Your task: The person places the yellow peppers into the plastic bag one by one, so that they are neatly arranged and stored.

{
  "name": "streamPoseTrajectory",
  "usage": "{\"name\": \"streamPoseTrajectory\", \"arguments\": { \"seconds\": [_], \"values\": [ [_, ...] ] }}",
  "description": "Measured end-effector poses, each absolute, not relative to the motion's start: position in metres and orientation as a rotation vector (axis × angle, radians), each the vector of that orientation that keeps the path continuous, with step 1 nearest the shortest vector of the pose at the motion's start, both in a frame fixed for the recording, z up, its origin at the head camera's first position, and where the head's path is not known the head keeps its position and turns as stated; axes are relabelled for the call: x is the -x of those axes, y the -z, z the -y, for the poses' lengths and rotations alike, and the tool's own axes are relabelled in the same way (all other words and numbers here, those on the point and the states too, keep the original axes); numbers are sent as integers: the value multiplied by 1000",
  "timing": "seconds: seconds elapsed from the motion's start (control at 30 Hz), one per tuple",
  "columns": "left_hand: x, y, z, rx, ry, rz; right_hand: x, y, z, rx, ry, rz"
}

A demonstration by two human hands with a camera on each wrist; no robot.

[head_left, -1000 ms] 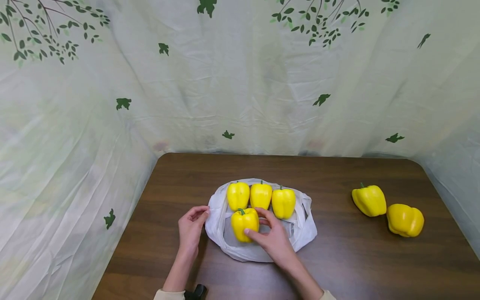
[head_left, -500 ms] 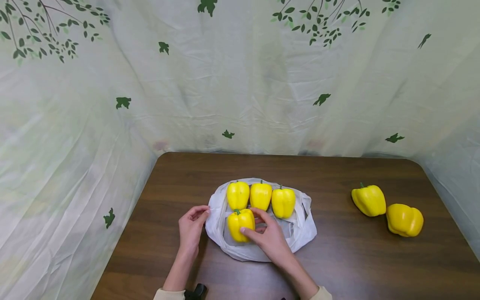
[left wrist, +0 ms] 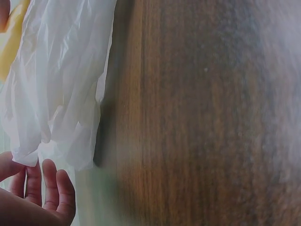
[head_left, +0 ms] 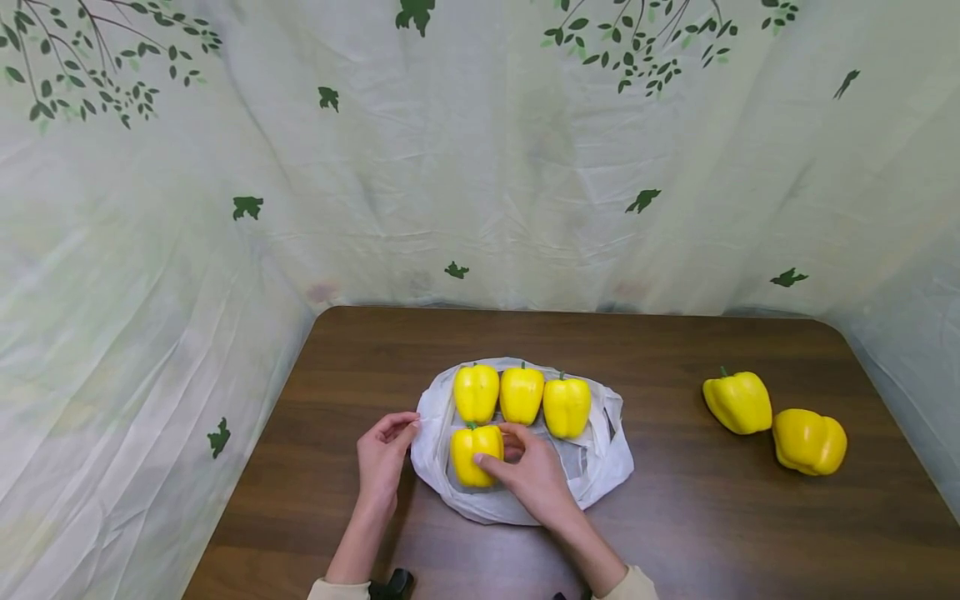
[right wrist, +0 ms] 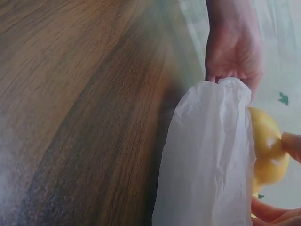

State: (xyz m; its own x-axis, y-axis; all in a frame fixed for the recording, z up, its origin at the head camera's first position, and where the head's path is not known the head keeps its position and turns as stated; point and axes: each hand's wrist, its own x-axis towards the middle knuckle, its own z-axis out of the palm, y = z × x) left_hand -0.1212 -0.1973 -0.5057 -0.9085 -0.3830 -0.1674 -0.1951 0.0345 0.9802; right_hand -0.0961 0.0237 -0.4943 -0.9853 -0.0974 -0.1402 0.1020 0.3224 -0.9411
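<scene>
A white plastic bag point(head_left: 611, 467) stands spread wide on the table, its rim folded down. Three yellow bell peppers sit in a row at its back: a left one point(head_left: 476, 393), a middle one point(head_left: 521, 395) and a right one point(head_left: 567, 407). My right hand point(head_left: 532, 475) grips another yellow bell pepper point(head_left: 471, 458) at the bag's front left, thumb in front, fingers behind. With thumb and fingertips my left hand point(head_left: 384, 458) pinches the bag's left rim; the left wrist view shows those fingers point(left wrist: 51, 186) at the plastic's edge.
Two more yellow bell peppers, one upright-leaning point(head_left: 738, 402) and one on its side point(head_left: 810, 442), lie on the right of the brown wooden table point(head_left: 675, 533). A pale leaf-print curtain point(head_left: 510, 183) hangs behind the table and at both sides.
My right hand has moved the gripped bell pepper left and slightly toward me inside the bag. The left hand keeps its pinch on the rim without moving.
</scene>
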Motion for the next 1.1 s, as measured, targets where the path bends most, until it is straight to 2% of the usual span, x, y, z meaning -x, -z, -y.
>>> {"name": "streamPoseTrajectory", "arguments": {
  "seconds": [0.17,0.33,1.1],
  "values": [
    [119,496,195,-606,2025,2164,98,495,-21,-22,1728,-2403],
    [121,506,197,-611,2003,2170,99,497,-18,-18,1755,-2380],
    [121,506,197,-614,1985,2192,105,508,-16,27,1697,-2360]
  ]
}}
